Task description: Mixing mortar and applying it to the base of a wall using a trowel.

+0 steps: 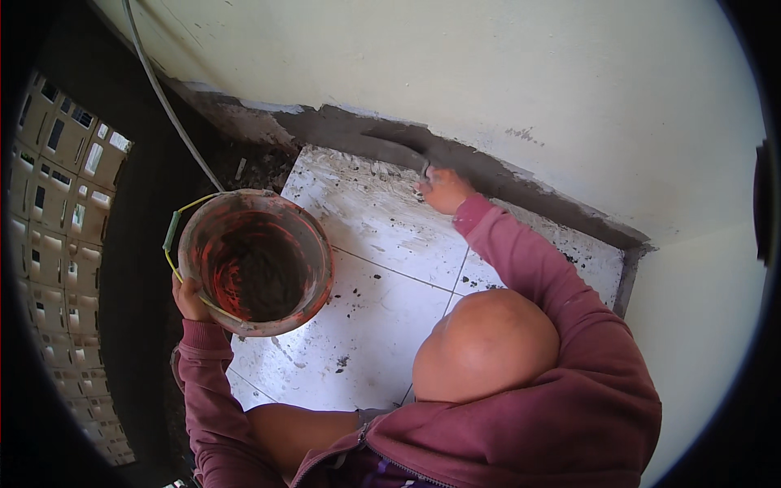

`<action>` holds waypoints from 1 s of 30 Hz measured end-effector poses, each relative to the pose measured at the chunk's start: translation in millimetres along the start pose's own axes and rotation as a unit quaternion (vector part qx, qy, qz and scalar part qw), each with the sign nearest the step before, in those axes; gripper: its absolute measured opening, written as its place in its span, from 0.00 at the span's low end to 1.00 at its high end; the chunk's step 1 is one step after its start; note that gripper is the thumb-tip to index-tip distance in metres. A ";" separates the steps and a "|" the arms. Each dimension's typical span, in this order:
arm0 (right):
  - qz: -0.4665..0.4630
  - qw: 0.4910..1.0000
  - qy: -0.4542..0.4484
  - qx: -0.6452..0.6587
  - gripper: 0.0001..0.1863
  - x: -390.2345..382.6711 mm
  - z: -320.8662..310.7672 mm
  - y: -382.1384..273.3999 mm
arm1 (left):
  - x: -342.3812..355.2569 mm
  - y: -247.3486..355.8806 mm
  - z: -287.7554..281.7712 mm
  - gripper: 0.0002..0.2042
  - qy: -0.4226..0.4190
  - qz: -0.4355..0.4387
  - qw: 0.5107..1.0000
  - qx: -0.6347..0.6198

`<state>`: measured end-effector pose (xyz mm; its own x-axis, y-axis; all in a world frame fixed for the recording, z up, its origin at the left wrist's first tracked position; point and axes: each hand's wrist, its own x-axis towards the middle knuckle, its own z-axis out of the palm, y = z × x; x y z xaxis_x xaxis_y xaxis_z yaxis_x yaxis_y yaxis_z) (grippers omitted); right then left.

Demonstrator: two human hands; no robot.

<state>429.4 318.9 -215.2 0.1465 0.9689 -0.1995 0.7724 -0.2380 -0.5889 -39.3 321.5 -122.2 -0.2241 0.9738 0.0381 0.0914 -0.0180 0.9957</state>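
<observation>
My left hand [191,299] grips the near-left edge of a bucket [324,272], by the yellow wire handle with its green grip. Reddish-orange shows inside the bucket through smears, and dark grey mortar [264,276] lies at its bottom. Over at the wall's foot, my right hand [446,191] is closed around a trowel [389,150]. Its grey blade, hard to tell from the mortar around it, lies along the wet grey mortar band [488,172] on the wall. The trowel's grip is mostly hidden by my fingers.
White floor tiles [390,297] carry smears and dark crumbs. A cream wall [569,89] rises behind the band and meets another at right. Rubble [256,167] and a grey hose or cable [167,102] lie at left, before a pierced block wall [69,203]. My bare knee [486,346] is close below.
</observation>
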 end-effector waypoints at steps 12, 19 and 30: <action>0.016 0.997 0.012 -0.070 0.20 -69.6 -11.0 54.5 | 10.2 -5.5 4.3 0.25 -0.007 0.012 0.999 -0.029; 0.003 0.997 0.028 -0.073 0.19 -50.3 -13.7 85.8 | 4.1 -4.0 4.2 0.24 -0.013 0.014 0.999 0.032; -0.036 0.986 0.137 -0.091 0.17 -136.4 -44.5 107.6 | 16.5 -9.2 -1.8 0.17 0.030 0.023 0.998 0.050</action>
<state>520.0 164.2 -216.5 0.2289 0.9708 0.0712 0.8817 -0.1758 -0.4379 -45.6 337.4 -130.6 -0.2749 0.9570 0.0926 0.1997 -0.0374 0.9791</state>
